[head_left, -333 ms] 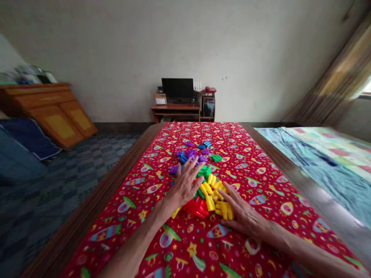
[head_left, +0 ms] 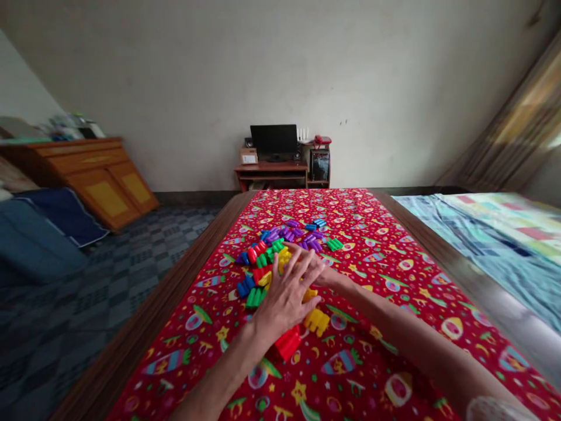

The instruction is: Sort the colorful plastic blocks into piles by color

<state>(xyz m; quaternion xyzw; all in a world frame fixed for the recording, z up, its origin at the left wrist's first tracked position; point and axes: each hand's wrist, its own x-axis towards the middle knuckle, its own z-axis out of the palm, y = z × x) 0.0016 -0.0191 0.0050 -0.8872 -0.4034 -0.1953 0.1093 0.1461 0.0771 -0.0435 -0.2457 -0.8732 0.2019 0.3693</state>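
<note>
Toy building blocks in several colours lie in a loose heap on a red patterned tablecloth (head_left: 350, 374). My left hand (head_left: 287, 298) lies over the middle of the heap, open, its fingers spread over yellow pieces. Beyond it, my right hand (head_left: 318, 270) reaches across with fingers stretched out to the left, partly hidden behind the left fingers. Near my left wrist are a red block (head_left: 288, 344) and a yellow block (head_left: 316, 321). Left of the hands lie a green block (head_left: 255, 298) and a blue block (head_left: 246, 285). Purple blocks (head_left: 312, 241) sit farther back.
A separate green block (head_left: 335, 244) lies right of the heap. Beyond the table stand a desk (head_left: 272, 168) and a monitor (head_left: 274, 140). A wooden cabinet (head_left: 105, 187) is at the left, a bed (head_left: 482, 245) at the right.
My right hand has swung left and forward, from the right side of the heap to beyond my left hand. Blocks have shifted left and spread out. The view has tilted slightly.
</note>
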